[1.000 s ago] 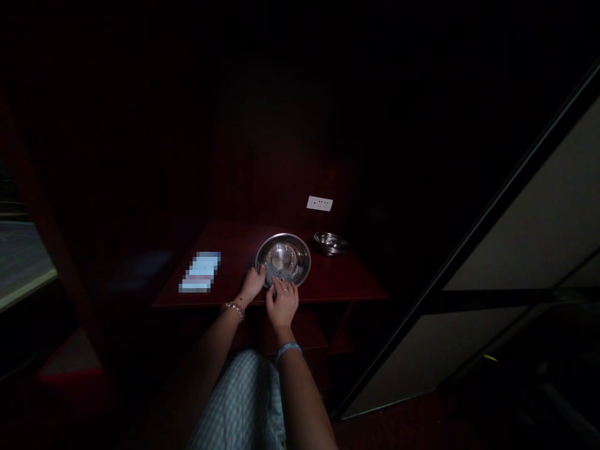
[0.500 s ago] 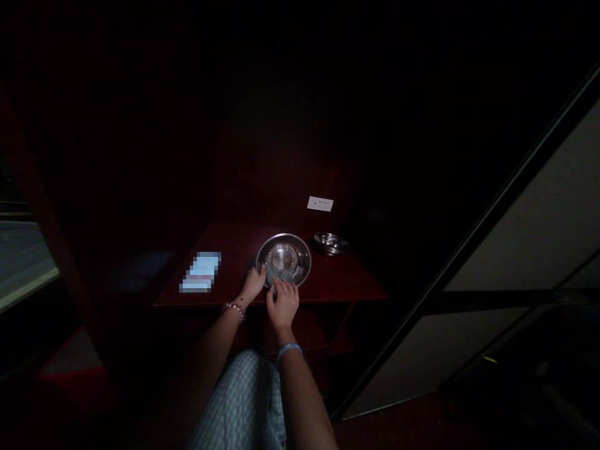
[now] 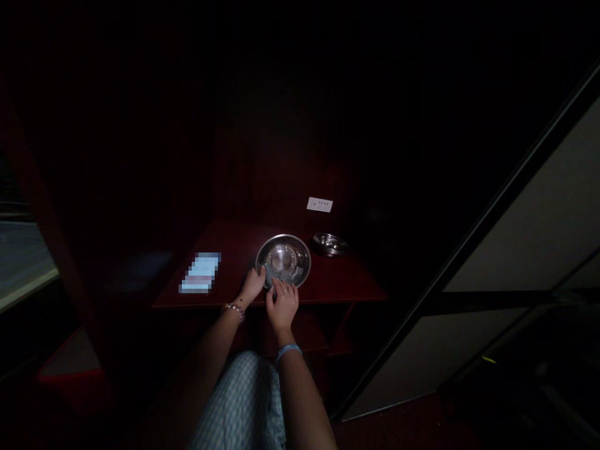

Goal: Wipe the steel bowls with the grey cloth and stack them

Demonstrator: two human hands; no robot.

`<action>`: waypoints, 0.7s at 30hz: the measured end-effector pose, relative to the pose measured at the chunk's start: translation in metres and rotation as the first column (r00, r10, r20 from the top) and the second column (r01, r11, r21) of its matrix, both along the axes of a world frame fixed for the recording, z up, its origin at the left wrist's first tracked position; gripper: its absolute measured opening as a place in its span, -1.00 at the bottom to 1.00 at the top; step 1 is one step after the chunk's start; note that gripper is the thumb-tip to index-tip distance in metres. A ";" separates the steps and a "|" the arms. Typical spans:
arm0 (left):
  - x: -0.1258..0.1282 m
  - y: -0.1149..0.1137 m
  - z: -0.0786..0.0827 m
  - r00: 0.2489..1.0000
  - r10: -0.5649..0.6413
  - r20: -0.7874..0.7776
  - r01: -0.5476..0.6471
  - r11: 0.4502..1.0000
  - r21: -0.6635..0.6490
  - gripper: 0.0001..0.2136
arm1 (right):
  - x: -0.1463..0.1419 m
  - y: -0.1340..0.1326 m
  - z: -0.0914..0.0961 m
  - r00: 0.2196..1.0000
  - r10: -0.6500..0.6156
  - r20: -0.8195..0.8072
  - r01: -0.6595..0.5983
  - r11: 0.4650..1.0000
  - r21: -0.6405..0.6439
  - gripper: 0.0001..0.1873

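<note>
A shiny metal bowl (image 3: 283,240) sits on the dark red shelf. My left hand (image 3: 254,284) grips its near left rim, thumb on the inside and the other fingers hidden below the edge. Against the inner near wall of the bowl lies a grey cloth (image 3: 276,274). My right hand (image 3: 284,300) presses on that cloth at the near rim, its fingers bent over it and held close together. A ring shows on one finger. How much of the cloth lies under the right palm is hidden.
To the right of the bowl stands a small stack of metal bowls (image 3: 330,244). A pixelated bright panel (image 3: 200,273) lies on the shelf (image 3: 234,244) at left. A white socket plate (image 3: 319,204) is on the back wall. A slanted partition (image 3: 497,250) rises at right.
Both hands stay at the near rim of the bowl. The right fingers have barely shifted on the cloth; the whole view has moved very slightly.
</note>
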State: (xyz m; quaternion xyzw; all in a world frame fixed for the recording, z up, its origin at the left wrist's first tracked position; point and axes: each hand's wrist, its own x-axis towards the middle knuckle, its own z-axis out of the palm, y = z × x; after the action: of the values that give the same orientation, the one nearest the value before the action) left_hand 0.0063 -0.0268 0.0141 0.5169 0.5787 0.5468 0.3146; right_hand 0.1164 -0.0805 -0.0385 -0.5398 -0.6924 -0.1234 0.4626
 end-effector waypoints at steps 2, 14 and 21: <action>0.000 0.000 0.000 1.000 -0.003 0.004 0.003 1.000 0.003 -0.76 | 0.000 0.000 0.001 1.000 0.003 -0.007 -0.003 1.000 -0.004 -0.66; 0.000 0.011 -0.013 0.998 -0.015 -0.062 0.016 1.000 0.020 -0.73 | 0.001 0.007 -0.012 0.999 0.002 -0.040 0.000 0.999 0.052 -0.65; 0.000 0.007 -0.008 0.998 -0.010 -0.062 0.010 1.000 -0.002 -0.75 | 0.000 0.005 -0.009 1.000 -0.013 -0.019 0.013 0.999 0.029 -0.65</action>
State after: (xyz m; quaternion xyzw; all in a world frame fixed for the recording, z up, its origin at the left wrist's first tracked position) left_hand 0.0061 -0.0201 0.0066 0.5360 0.5861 0.5286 0.2996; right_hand 0.1166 -0.0752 -0.0476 -0.5385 -0.6825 -0.1313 0.4764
